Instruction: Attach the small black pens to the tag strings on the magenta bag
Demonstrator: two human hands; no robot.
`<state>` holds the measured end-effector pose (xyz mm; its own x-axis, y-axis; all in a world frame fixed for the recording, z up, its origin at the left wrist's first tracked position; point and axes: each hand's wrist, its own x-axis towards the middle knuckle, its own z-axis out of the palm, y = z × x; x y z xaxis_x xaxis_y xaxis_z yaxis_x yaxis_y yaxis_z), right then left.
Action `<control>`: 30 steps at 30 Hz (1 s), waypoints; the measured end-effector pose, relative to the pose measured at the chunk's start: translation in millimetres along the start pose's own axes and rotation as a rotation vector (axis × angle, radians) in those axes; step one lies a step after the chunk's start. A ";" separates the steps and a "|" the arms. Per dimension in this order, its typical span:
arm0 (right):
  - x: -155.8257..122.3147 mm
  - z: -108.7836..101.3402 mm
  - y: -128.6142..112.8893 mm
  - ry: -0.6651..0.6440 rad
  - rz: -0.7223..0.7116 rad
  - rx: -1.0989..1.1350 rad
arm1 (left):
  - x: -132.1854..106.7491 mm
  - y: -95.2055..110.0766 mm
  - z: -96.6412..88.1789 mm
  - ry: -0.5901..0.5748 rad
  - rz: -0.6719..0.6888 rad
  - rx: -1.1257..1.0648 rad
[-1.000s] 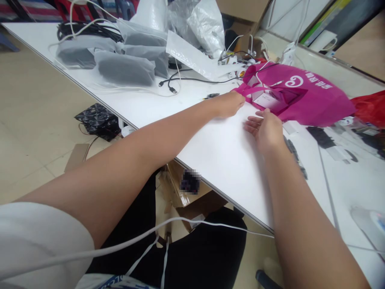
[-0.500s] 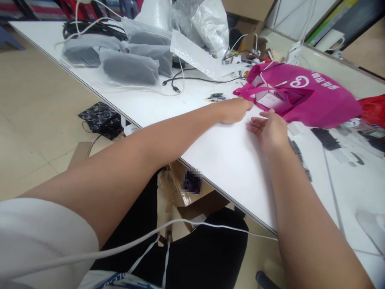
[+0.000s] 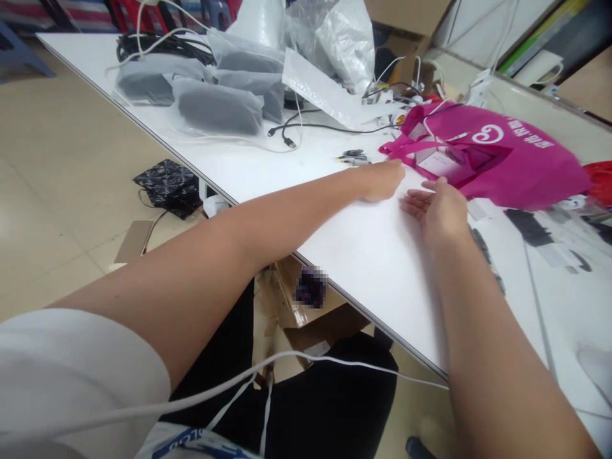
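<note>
A bright pink fabric bag point(image 3: 507, 169) with white print lies on the white table point(image 3: 363, 248), its mouth toward me with a white card point(image 3: 437, 164) in it. My left hand point(image 3: 382, 180) rests on the table at the bag's near edge, just below its strap. Its fingers point away and are hidden. My right hand point(image 3: 437, 210) lies beside it, palm turned left, fingers stretched out and empty, fingertips at the bag's opening.
Grey pouches in clear wrap point(image 3: 217, 105), plastic bags point(image 3: 344, 38), black and white cables point(image 3: 306, 127) and small pens point(image 3: 354, 157) crowd the table's far part. A red bag point(image 3: 602, 172) sits at the right. Cardboard point(image 3: 306, 319) and a black patterned item point(image 3: 167, 185) lie on the floor.
The view has drifted, so everything sits lower and further right. My left hand has slid slightly right along the bag's near edge. My right hand keeps its place by the opening.
</note>
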<state>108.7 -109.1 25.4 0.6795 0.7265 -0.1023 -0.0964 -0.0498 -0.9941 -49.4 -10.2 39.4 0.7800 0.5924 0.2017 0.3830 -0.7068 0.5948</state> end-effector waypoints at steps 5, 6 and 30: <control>0.8 -1.0 3.2 0.004 -0.052 -0.009 | -1.1 6.6 -4.2 -0.147 0.001 0.263; 0.1 -0.9 3.4 0.007 -0.061 -0.012 | -0.5 7.8 -3.9 -0.163 0.007 0.296; 17.9 -9.6 17.4 -0.043 -0.184 -0.210 | 5.1 -29.4 -24.1 0.107 -0.014 0.245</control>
<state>126.2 -103.5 5.9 0.6393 0.7650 0.0774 0.1813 -0.0521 -0.9820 -68.6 22.9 41.7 0.7219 0.6312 0.2836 0.5123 -0.7630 0.3943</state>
